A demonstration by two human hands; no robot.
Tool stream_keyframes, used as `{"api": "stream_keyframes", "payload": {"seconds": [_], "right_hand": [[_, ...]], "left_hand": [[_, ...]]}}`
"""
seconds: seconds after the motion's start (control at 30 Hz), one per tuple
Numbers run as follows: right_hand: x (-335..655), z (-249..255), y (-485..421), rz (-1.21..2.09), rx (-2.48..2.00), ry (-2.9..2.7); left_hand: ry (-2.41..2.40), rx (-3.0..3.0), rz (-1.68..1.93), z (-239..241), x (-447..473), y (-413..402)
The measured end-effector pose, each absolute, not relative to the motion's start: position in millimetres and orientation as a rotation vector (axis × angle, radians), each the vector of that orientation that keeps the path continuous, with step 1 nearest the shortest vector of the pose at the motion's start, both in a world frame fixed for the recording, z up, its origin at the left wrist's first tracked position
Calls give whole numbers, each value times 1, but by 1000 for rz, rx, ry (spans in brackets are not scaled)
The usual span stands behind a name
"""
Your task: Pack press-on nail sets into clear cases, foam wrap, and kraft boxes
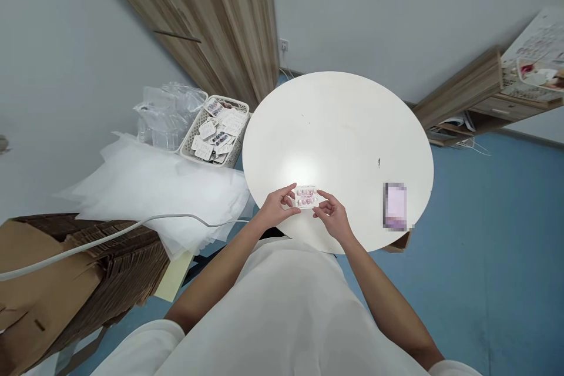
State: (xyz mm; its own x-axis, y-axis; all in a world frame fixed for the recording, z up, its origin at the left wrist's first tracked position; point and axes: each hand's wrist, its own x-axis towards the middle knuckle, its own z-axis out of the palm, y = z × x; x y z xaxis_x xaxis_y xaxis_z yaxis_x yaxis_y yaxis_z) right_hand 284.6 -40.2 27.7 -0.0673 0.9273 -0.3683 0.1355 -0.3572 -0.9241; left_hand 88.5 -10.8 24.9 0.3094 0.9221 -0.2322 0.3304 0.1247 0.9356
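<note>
To hold the pink-and-white card [306, 197] well, both hands should press lightly and evenly at its edges, so that it neither bows nor gets its rows of small pieces smudged. It lies between seven and eight o'clock from the middle of the worktop [335, 129], at three o'clock from the left hand [277, 205] and nine o'clock from the right hand [335, 217]. Each grip is partly closed, thumb and fingertip spanning its end; whether the card touches the surface I cannot tell.

Packing workroom, stacked cardboard [66, 288], card-filled basket [237, 144]
</note>
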Motion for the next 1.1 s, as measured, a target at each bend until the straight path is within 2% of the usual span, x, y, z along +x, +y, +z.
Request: {"api": "stream_keyframes", "payload": {"seconds": [0.4,0.77,1.1], "right_hand": [[210,1,26,1394,-1621,-1724],[146,-50,92,1430,-1775,-1703],[139,-65,105,1256,-1851,-1925]], "left_hand": [[1244,1569,628,-10,10,43],[1567,1413,550,-56,-19,96],[1639,1621,447,-63,-18,105]]}}
